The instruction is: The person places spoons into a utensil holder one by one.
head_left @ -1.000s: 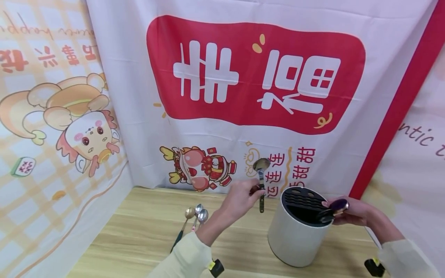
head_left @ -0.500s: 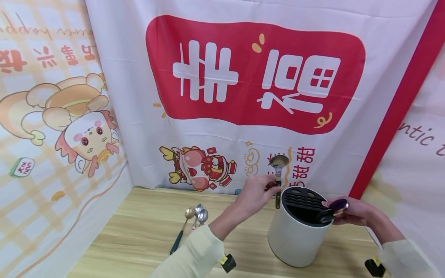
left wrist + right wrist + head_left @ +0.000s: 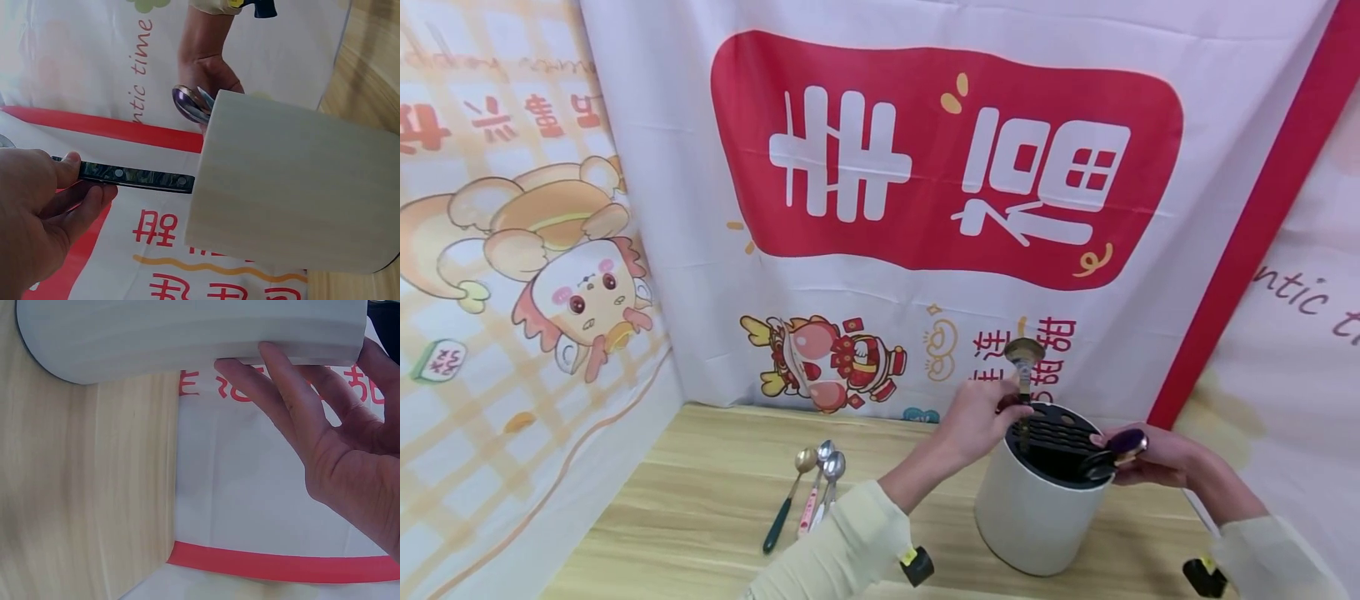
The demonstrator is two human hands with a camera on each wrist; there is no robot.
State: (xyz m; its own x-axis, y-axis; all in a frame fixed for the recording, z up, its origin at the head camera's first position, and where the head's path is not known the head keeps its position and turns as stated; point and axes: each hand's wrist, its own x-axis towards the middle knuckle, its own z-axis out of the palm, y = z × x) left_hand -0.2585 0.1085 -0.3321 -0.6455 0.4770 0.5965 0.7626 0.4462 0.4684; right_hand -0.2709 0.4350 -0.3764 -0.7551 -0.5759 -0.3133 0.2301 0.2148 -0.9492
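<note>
My left hand (image 3: pixel 973 421) pinches a spoon (image 3: pixel 1025 352) by its dark patterned handle, bowl upward. The handle hangs over the black slotted top of a white cylindrical utensil holder (image 3: pixel 1033 521). In the left wrist view the end of the handle (image 3: pixel 140 177) is right at the holder's rim. On the holder's right side my right hand (image 3: pixel 1161 457) grips the rim, thumb over the edge and fingers along the outer wall, as the right wrist view shows of the fingers (image 3: pixel 287 394). Spoons with shiny purple-dark bowls (image 3: pixel 1127 443) stand in the holder beside that thumb.
Left of the holder, several spoons (image 3: pixel 832 467) lie together on the wooden table (image 3: pixel 700 483), one with a dark green handle (image 3: pixel 777 527) and one with a pink handle (image 3: pixel 808 510). A printed white and red cloth (image 3: pixel 850 283) hangs behind the table.
My left hand has carried the spoon rightward, from left of the utensil holder to over its slotted top. The right hand has kept its grip on the rim.
</note>
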